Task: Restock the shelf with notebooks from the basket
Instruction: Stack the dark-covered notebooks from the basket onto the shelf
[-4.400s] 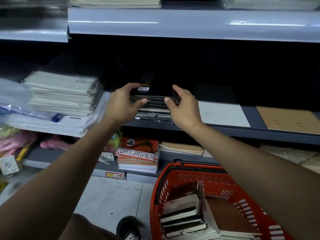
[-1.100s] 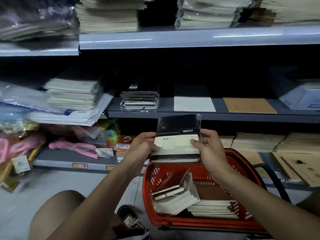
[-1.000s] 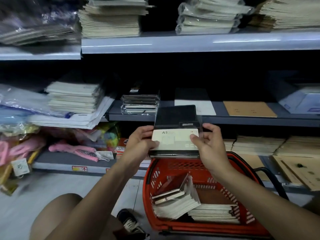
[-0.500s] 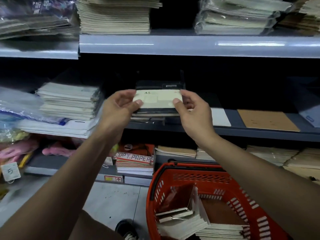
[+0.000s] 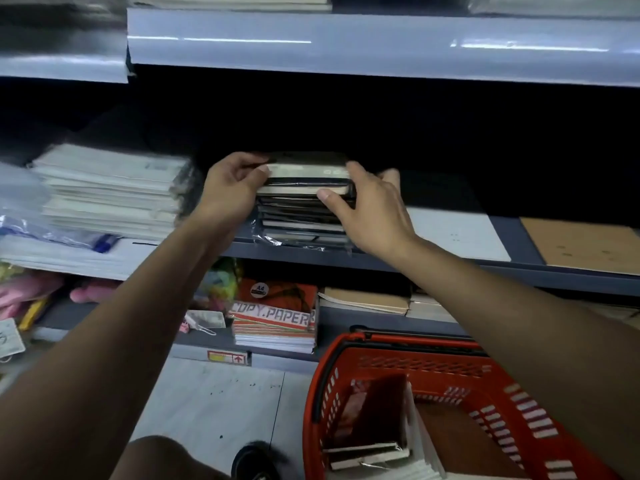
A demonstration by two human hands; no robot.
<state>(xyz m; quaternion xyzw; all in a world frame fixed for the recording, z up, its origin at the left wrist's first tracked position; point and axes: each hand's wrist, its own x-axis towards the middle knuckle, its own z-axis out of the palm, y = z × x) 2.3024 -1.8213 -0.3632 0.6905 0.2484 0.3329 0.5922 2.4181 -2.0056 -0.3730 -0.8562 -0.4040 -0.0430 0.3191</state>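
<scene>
A: Left hand point(image 5: 230, 194) and right hand point(image 5: 372, 213), what are they doing?

B: Both are clamped on 1 black wrapped notebook with a pale paper band point(image 5: 306, 176). The left hand takes its left end, thumb on the front edge, fingers curled over the top. The right hand takes the right end, thumb pressed against the front edge, fingers wrapped round the far corner.

A: Where does that notebook sit?

B: On top of the stack of black plastic-wrapped notebooks point(image 5: 301, 221), which stands on the grey metal middle shelf point(image 5: 381, 263). Whether it rests fully on the stack or is held just above it, I cannot tell; the picture is blurred there.

A: And the supply?

B: The red plastic shopping basket point(image 5: 433, 365) is on the floor at lower right, below the arms. Inside, dark-covered notebooks point(image 5: 372, 424) lean upright against white page edges.

A: Neighbours on the shelf?

B: A tall pile of white paper pads point(image 5: 110, 192) to the left of the stack, a flat white sheet point(image 5: 457, 233) and a brown kraft sheet point(image 5: 585, 244) to the right. Below, a red pack printed COPY PAPER point(image 5: 277, 313)
</scene>
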